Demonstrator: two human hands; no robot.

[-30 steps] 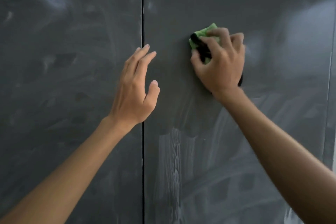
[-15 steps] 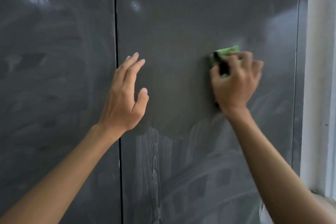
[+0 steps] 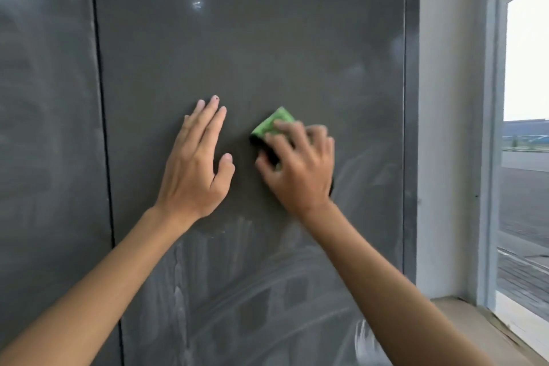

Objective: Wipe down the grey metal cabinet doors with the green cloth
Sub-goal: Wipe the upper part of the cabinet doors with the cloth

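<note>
Two grey metal cabinet doors fill the view: the right door (image 3: 267, 38) in the middle and the left door (image 3: 44, 128) beyond a dark vertical seam. My right hand (image 3: 300, 166) grips a folded green cloth (image 3: 271, 125) and presses it against the middle of the right door; most of the cloth is hidden under my fingers. My left hand (image 3: 197, 163) lies flat on the same door just left of the cloth, fingers straight and pointing up. Pale wipe streaks cover the lower part of the right door.
Right of the cabinet stands a white wall (image 3: 445, 128), then a window frame (image 3: 493, 128) with bright daylight outside. A light brown sill or ledge (image 3: 463, 315) sits at the lower right, close under my right forearm.
The view swung right, showing the wall and window. My right hand slid the cloth leftward toward the door's middle, and my left hand moved from the seam onto the right door.
</note>
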